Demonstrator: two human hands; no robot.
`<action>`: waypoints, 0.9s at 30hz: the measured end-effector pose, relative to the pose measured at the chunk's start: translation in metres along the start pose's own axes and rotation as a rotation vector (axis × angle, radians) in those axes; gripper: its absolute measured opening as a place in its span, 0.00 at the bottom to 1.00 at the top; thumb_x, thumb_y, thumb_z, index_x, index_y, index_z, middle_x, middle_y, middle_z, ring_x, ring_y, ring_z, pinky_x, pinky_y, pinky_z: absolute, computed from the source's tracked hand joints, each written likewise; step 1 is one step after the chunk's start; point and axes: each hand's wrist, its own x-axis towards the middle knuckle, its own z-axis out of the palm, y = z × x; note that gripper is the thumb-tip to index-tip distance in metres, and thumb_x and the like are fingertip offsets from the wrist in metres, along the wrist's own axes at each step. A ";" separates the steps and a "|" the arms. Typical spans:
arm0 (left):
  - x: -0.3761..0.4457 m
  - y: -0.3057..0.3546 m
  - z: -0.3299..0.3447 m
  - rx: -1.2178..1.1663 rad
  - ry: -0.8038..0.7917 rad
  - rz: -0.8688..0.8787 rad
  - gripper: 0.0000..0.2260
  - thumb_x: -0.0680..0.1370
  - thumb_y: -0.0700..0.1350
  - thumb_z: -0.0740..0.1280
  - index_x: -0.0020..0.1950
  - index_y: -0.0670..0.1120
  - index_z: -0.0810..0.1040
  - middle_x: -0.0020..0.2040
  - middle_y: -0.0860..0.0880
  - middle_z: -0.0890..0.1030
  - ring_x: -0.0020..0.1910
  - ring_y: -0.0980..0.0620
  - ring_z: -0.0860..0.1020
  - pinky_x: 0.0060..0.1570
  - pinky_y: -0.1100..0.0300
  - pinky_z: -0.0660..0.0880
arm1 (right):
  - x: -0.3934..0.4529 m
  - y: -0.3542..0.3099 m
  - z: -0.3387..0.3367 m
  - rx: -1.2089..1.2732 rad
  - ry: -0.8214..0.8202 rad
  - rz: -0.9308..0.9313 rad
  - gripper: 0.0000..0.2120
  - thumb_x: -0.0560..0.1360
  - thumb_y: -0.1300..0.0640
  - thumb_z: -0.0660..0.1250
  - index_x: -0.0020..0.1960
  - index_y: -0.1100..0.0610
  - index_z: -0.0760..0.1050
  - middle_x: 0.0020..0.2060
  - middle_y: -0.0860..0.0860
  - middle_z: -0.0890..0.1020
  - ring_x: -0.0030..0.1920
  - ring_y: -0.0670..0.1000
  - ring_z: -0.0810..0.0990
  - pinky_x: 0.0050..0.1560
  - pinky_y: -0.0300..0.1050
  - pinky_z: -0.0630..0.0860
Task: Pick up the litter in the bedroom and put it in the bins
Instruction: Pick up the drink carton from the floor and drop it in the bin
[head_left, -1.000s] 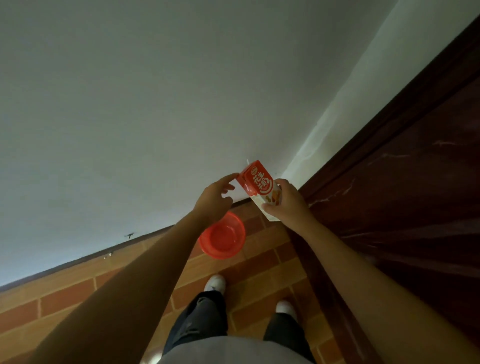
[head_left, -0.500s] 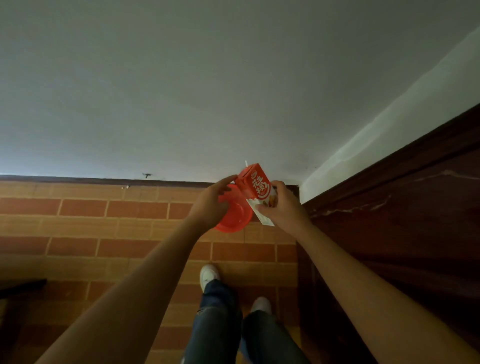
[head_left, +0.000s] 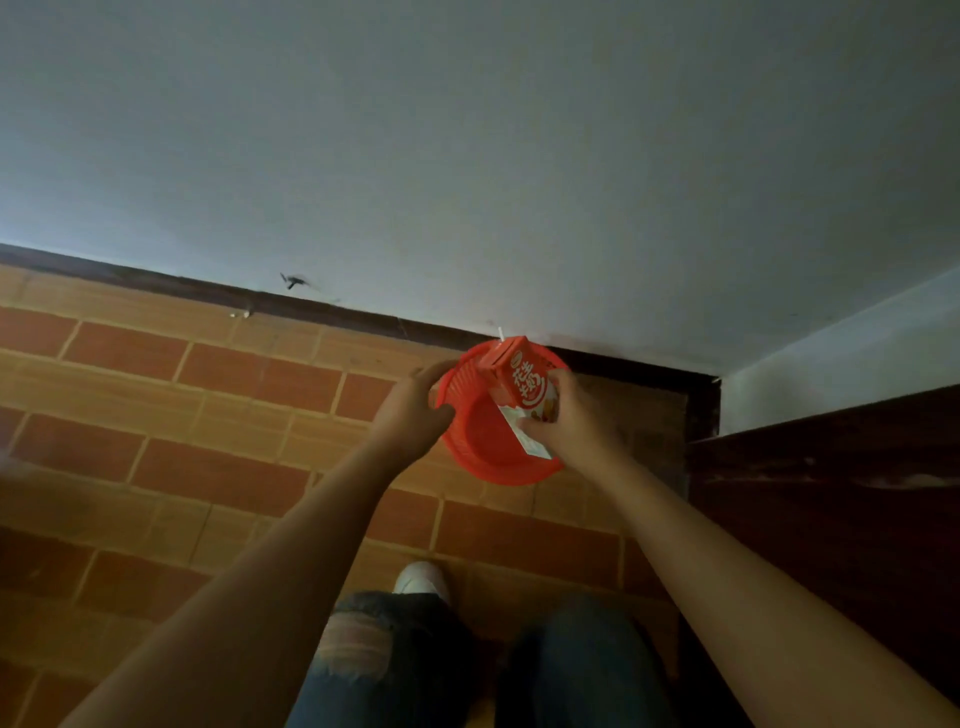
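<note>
Above the red bin (head_left: 488, 447), right-hand fingers (head_left: 561, 387) clamp a carton (head_left: 522, 387); left-hand fingers (head_left: 426, 376) spread apart.

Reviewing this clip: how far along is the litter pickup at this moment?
Done: the red drink carton is already picked up, held in the right hand. In hand: the carton is poised over the open red bin on the brick-pattern floor, while the left hand is at the bin's rim. Left: letting go so it drops in. No other litter shows in this view.
</note>
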 end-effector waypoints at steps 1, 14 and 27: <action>0.014 -0.018 0.012 0.009 0.004 -0.022 0.26 0.74 0.36 0.63 0.71 0.48 0.65 0.68 0.42 0.70 0.66 0.44 0.69 0.59 0.58 0.67 | 0.015 0.013 0.014 -0.011 0.011 -0.008 0.31 0.69 0.49 0.71 0.66 0.54 0.63 0.63 0.51 0.73 0.61 0.52 0.74 0.54 0.45 0.73; 0.126 -0.153 0.103 0.024 -0.113 -0.100 0.28 0.75 0.41 0.64 0.74 0.49 0.58 0.61 0.43 0.75 0.59 0.44 0.75 0.58 0.46 0.75 | 0.152 0.131 0.135 -0.311 -0.144 0.137 0.27 0.68 0.51 0.71 0.61 0.59 0.64 0.60 0.57 0.75 0.59 0.59 0.75 0.57 0.53 0.73; 0.130 -0.159 0.105 -0.021 -0.065 -0.049 0.27 0.76 0.41 0.63 0.74 0.50 0.59 0.62 0.45 0.76 0.60 0.46 0.75 0.58 0.47 0.75 | 0.171 0.147 0.171 -0.707 -0.241 0.175 0.32 0.71 0.44 0.67 0.66 0.59 0.60 0.65 0.59 0.70 0.67 0.59 0.68 0.62 0.53 0.68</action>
